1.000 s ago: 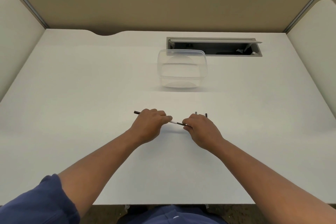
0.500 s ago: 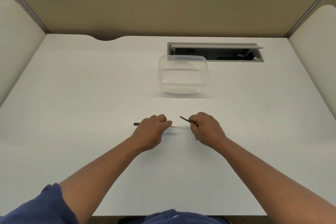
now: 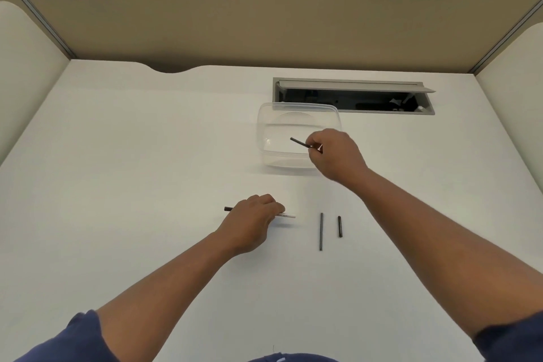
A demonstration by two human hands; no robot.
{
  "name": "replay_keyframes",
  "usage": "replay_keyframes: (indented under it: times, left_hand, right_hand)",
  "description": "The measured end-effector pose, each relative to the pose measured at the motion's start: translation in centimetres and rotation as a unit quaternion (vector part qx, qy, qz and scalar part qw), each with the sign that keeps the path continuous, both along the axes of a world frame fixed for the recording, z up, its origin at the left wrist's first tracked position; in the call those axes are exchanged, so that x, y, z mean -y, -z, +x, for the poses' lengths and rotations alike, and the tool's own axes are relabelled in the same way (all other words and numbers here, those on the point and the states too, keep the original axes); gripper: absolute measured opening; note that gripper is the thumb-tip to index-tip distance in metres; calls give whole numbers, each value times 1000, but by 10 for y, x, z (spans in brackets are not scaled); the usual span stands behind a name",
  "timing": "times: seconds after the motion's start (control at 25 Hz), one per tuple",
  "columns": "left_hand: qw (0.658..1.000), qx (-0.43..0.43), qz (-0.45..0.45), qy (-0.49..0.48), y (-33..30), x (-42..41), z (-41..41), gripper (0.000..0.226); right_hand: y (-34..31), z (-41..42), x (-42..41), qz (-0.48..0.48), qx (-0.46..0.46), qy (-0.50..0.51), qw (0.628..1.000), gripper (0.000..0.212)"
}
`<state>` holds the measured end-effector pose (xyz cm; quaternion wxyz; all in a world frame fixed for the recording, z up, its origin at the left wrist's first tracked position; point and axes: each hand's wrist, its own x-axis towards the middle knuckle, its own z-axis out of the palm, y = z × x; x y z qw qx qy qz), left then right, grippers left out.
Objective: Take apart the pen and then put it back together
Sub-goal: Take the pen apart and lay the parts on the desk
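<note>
Lifted from beside the left hand (image 3: 249, 222), right hand (image 3: 335, 156) pinches a black piece (image 3: 299, 142) over the container (image 3: 264, 126); left fingers grip the refill (image 3: 286, 215).

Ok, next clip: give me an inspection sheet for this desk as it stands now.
Surface: white desk, bare apart from the items below.
Job's things: long black rod and short black piece lying side by side, apart.
Clutter: clear tub, nothing seen inside.
Grippers: left hand holds the pen body on the desk; right hand holds a black pen part over the tub.
Cables: nothing seen.
Surroundings: tan partition, open cable hatch.
</note>
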<state>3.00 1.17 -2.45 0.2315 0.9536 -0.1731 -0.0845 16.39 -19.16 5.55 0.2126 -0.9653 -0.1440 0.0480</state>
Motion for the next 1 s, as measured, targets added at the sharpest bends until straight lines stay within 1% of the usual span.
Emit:
replay_keyframes:
  times: [0.16,0.24,0.4,0.64,1.0]
  left_hand:
    - [1000,-6,-17,-8,7,0,12,33]
    - [1000,-13,-22,-10,10,-1,16,33]
    - [999,-28,-24,-9,15,-3,24,34]
    - [998,-45,-32,-12,18,-6,32,34]
    - [998,-60,-27,-13,11,-5,31,36]
  right_hand:
    - [9,46,-11,-72,-17,-22,997,26]
    - [17,63,-17,-101,-45,-33,993,26]
    - [37,83,-30,-130,-102,-58,985,26]
    - [55,97,-38,-157,-150,-82,973,23]
    - [59,99,-33,-137,-147,-67,977,19]
